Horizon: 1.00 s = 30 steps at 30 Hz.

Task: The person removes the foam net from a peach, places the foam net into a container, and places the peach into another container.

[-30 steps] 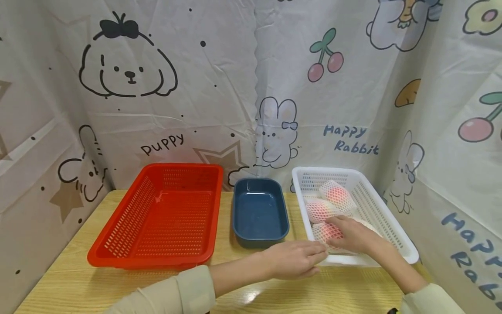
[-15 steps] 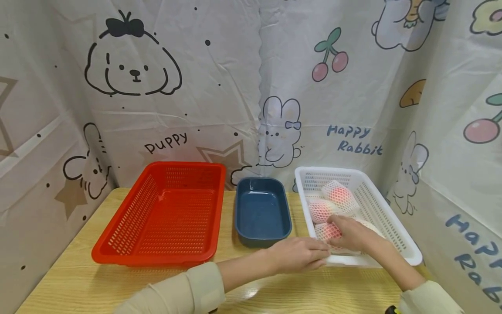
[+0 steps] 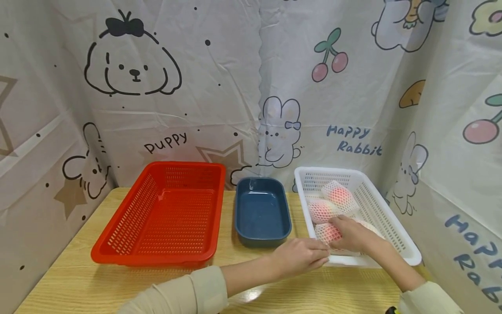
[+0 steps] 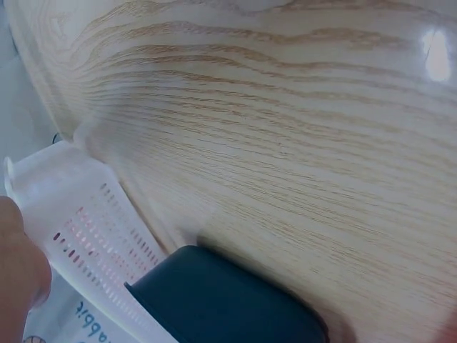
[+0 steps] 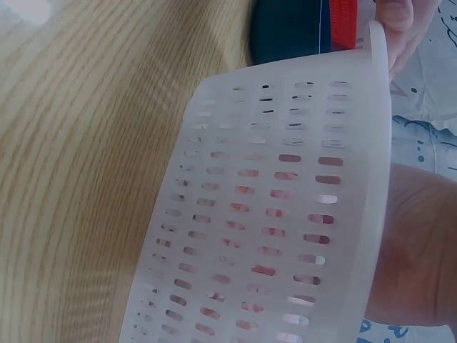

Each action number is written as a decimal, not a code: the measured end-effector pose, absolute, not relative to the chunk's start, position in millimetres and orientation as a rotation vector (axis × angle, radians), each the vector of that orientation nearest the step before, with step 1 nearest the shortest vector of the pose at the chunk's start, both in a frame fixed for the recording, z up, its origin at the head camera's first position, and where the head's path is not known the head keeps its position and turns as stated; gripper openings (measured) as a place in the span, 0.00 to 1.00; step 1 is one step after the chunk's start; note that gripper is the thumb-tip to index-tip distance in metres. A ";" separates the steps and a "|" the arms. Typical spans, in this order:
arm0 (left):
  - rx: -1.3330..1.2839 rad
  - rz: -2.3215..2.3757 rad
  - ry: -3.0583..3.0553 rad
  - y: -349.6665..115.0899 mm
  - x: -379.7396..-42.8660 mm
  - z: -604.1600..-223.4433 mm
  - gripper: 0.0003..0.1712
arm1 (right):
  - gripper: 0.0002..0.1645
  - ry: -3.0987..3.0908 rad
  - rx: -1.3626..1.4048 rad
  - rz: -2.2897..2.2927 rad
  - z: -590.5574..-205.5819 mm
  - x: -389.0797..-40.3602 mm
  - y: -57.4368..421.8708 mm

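Note:
A white perforated basket (image 3: pixel 396 218) on the right of the table holds several reddish-pink round fruits in white foam nets. My left hand (image 3: pixel 300 258) grips the basket's rim at its near left corner; in the right wrist view the left hand (image 5: pixel 401 25) shows at that corner. My right hand (image 3: pixel 354 234) reaches into the basket, thumb and fingers around the nearest foam-netted fruit (image 3: pixel 326 233). Behind it lie a second netted fruit (image 3: pixel 320 211) and a third netted fruit (image 3: pixel 339 196). The basket wall hides the right fingers in the right wrist view.
A dark blue rectangular dish (image 3: pixel 262 213) stands left of the white basket. Farther left is a large red perforated basket (image 3: pixel 176 218) with nothing in it. All stand on a wooden table (image 3: pixel 251 292) in front of a printed curtain (image 3: pixel 219 78).
My left hand has moved slightly and closed onto the white basket's rim. The right hand stays at the same netted fruit, with its fingers shifted slightly. The whole head view has shifted a little.

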State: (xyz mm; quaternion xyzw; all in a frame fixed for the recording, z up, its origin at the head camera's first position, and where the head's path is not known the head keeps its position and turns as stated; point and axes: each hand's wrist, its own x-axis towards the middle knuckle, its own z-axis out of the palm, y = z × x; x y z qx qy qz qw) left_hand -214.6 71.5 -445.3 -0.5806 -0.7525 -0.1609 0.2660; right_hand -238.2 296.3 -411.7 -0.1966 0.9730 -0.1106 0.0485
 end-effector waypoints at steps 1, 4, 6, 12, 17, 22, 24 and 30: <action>-1.563 -0.426 -2.033 71.6 -214.6 -445.5 0.11 | 0.37 2.968 -0.604 -0.332 -411.7 -238.6 296.6; -1.553 -0.399 -2.029 71.8 -214.7 -444.9 0.11 | 0.39 2.951 -0.588 -0.339 -411.8 -239.3 297.3; -1.550 -0.399 -2.022 72.4 -215.0 -445.1 0.10 | 0.41 2.932 -0.560 -0.348 -412.7 -239.5 297.9; -1.548 -0.454 -2.011 75.0 -216.0 -447.8 0.08 | 0.49 2.905 -0.507 -0.340 -414.7 -237.9 300.0; -1.521 -0.440 -2.006 75.1 -215.4 -447.2 0.08 | 0.52 2.903 -0.458 -0.309 -412.2 -237.0 298.0; -1.520 -0.421 -2.005 74.7 -214.2 -444.9 0.09 | 0.56 2.891 -0.411 -0.253 -412.0 -237.2 296.1; -1.521 -0.418 -2.005 74.8 -213.7 -444.9 0.09 | 0.58 2.884 -0.411 -0.218 -413.7 -237.4 295.7; -1.502 -0.430 -1.997 75.5 -214.0 -447.7 0.08 | 0.59 2.898 -0.417 -0.135 -416.9 -238.7 293.2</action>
